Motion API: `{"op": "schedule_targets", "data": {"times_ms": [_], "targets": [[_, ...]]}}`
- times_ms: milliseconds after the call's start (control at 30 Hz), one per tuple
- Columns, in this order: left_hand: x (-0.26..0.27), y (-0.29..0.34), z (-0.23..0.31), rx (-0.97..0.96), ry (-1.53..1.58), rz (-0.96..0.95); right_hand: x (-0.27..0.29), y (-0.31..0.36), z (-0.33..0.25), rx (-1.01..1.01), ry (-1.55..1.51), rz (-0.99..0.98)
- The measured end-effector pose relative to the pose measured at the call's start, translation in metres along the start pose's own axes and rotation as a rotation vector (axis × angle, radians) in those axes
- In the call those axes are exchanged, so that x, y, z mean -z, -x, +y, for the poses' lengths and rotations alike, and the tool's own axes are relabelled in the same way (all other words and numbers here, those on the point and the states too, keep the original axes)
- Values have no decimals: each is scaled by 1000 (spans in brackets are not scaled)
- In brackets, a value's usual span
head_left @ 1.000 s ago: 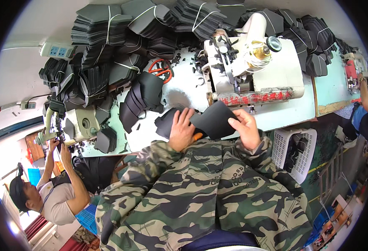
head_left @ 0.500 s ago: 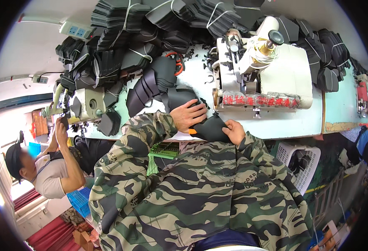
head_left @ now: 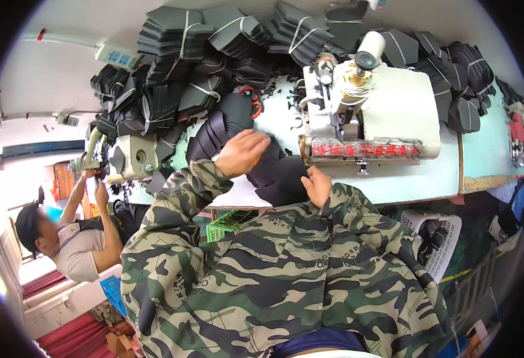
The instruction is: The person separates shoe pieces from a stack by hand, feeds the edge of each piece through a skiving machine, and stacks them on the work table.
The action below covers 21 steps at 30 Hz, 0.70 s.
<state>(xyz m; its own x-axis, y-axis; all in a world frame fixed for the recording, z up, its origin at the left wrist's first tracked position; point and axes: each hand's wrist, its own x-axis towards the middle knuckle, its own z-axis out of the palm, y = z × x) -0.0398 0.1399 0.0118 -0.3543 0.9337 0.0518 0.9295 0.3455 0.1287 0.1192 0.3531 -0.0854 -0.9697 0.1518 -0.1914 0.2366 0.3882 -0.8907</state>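
Ok, your L hand [head_left: 242,153] is out flat, fingers uncurled, over the fanned blk pcs [head_left: 236,113]; can't tell if it's touching them. Your R hand [head_left: 317,186] is narrow, pinching the R edge of a blk panel [head_left: 284,179]. That panel's at the table's [head_left: 408,186] front edge, nr your camo jacket [head_left: 274,268], in front & L of the sewing machine [head_left: 405,113].

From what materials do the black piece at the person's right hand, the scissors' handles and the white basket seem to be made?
Black piece: perhaps leather-like or rubbery sheet, mostly matte; the surface is even and dark, so the exact material stays open.
Scissors' handles: probably plastic, smooth; the orange-red colour looks uniform.
White basket: likely moulded plastic; its wall shows regular small openings.
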Motion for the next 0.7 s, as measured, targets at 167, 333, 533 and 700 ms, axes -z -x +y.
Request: {"op": "schedule_targets", "data": {"times_ms": [167,333,533,700], "targets": [[-31,-72,-11,767,611,54,11,0,21,39,196,-123],[-63,-112,-39,1114,1379,15,39,15,43,-231,-156,-85],[-86,-113,-38,1096,1415,89,111,19,20,-569,-209,268],[-87,-120,-33,1190,1363,112,116,-5,61,-715,-604,-23]]}}
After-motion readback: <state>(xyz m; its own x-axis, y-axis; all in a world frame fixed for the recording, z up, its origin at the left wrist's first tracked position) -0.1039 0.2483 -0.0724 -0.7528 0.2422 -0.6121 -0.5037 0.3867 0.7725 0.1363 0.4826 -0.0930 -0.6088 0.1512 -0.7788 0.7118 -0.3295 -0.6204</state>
